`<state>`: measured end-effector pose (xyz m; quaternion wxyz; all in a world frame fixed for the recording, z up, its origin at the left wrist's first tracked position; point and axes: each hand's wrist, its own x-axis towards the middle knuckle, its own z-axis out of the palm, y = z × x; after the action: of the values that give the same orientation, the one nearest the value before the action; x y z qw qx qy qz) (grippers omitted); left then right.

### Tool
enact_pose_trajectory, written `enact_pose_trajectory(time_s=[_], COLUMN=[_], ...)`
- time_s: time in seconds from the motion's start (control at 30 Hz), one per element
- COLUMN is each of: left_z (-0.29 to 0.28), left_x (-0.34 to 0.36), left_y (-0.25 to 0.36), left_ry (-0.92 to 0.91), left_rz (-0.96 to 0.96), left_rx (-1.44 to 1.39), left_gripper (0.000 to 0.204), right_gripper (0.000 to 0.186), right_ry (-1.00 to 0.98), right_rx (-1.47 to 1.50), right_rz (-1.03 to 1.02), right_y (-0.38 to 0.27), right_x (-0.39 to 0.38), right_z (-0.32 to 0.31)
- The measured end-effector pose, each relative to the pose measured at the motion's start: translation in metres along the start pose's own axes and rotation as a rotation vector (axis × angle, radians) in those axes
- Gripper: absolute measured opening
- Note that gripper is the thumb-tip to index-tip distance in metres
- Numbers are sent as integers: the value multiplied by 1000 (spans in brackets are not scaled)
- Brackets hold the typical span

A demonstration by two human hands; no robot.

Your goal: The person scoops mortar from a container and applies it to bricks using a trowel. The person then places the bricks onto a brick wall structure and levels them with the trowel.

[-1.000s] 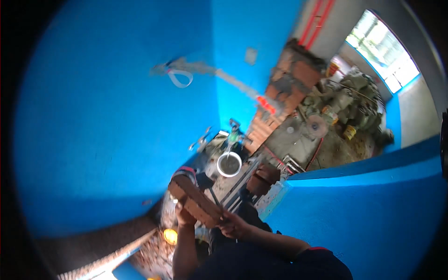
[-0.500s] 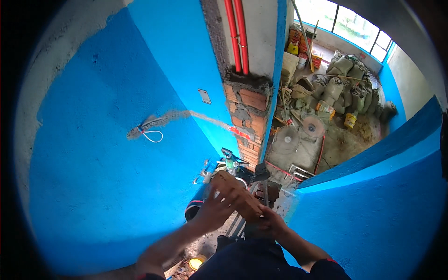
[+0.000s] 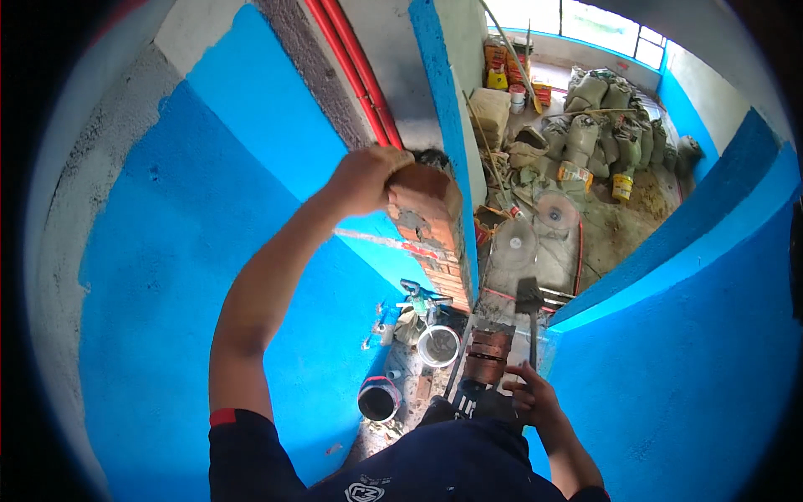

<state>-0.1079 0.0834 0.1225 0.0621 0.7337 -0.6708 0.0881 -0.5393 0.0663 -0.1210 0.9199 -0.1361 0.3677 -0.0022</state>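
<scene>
My left hand [image 3: 368, 180] is closed on the left end of a reddish-brown brick [image 3: 425, 182], at the top of the brick column [image 3: 422, 216]. Grey mortar shows between the bricks of the column, beneath two red pipes [image 3: 361, 79]. What lies under the held brick is hidden. Low on the right, my right hand [image 3: 534, 395] is closed around the handle of a trowel [image 3: 529, 294], whose dark, mortar-coated blade points away from me. Left of that hand, several bricks [image 3: 488, 347] are stacked close in front of my body.
Blue walls [image 3: 201, 293] rise on both sides. Below the column stand a white bucket [image 3: 438, 345], a dark round container [image 3: 379, 400] and a green power tool [image 3: 416, 306]. Filled sacks [image 3: 590, 138], a yellow bucket [image 3: 621, 186] and two round pale discs [image 3: 514, 244] occupy the far room.
The brick, earlier between both hands in front of me, is now up at the column top in my left hand. My right hand has let go of it and moved right with the trowel.
</scene>
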Motion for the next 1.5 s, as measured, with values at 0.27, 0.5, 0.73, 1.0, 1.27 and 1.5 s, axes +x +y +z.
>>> enact_pose_trajectory(time_s=[0.27,0.5,0.73,1.0,1.27,1.5], left_z=[22,36,34,32,-16,42], left_x=[69,86,90,89,19,-156], left_y=[-78,-89,-89,-94,-47,47], left_ry=[-137,-206,-262,-256,-68,-41], left_rz=[-133,-212,-206,-187,-204,-107], left_rx=[-36,19,41,-11,-309,-418], left_gripper=[71,71,74,75,60,45], right_gripper=[42,41,43,44,32,53], right_ry=[250,280,172,151,353,-230], right_rx=[460,600,606,557,-275,-660], right_rz=[-143,-234,-200,-149,-159,55], right_y=[53,79,77,75,62,3], right_x=[-15,-25,-18,-16,-20,30], right_z=[-87,-109,-108,-95,-42,37])
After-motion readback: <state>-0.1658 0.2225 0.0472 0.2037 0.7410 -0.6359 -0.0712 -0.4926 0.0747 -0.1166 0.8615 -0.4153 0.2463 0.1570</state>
